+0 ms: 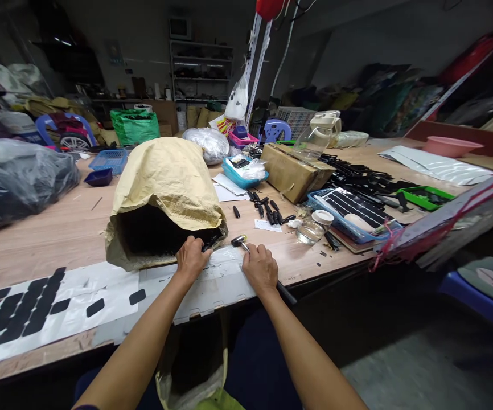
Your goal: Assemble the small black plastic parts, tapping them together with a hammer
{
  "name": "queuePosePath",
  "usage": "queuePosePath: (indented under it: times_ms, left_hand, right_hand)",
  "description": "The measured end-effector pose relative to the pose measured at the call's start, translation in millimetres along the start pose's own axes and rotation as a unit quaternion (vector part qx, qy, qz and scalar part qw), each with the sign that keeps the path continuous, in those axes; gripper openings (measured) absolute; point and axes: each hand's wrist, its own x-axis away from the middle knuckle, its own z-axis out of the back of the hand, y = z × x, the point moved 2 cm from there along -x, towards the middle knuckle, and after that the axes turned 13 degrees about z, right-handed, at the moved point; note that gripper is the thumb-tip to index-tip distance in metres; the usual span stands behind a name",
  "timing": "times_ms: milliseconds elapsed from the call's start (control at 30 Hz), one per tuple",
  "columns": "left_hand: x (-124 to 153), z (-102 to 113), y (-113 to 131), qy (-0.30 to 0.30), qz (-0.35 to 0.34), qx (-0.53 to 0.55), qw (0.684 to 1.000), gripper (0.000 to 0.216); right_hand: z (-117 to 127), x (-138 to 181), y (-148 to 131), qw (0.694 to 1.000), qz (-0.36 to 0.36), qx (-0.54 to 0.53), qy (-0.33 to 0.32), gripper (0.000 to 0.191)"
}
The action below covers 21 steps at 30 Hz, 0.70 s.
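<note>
My right hand (260,267) is closed around a small mallet (238,241) with a yellow and black head. Its dark handle sticks out below my wrist, over the table edge. At the mouth of a large tan paper sack (165,176), my left hand (192,259) has its fingers bent round a black part (209,244), mostly hidden by hand and sack. The sack lies on its side with a dark opening facing me. Between the hands is a clear plastic-covered white board (225,270).
Black pads on a white sheet (97,307) lie left. Loose black parts (270,210), a glass jar (313,228), a cardboard box (293,171) and a blue basket (357,219) stand right. An open sack (195,359) hangs below the table edge.
</note>
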Motion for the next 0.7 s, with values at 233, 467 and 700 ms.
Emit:
queuePosePath:
  times_ms: [233, 467, 700]
  left_hand:
    - [7.7, 9.6, -17.4, -0.008, -0.008, 0.006, 1.0, 0.017]
    - [44.3, 17.6, -60.1, -0.039, -0.111, 0.071, 0.99, 0.014]
    - [51.8, 2.2, -74.1, -0.052, -0.12, 0.116, 0.985, 0.02]
  right_hand:
    - [-1.4, 0.8, -0.1, 1.0, -0.001, 0.002, 0.0, 0.026]
    - [2.5, 1.0, -1.3, 1.0, -0.004, -0.004, -0.004, 0.027]
    - [-1.2, 0.4, 3.1, 1.0, -0.004, -0.018, 0.003, 0.03]
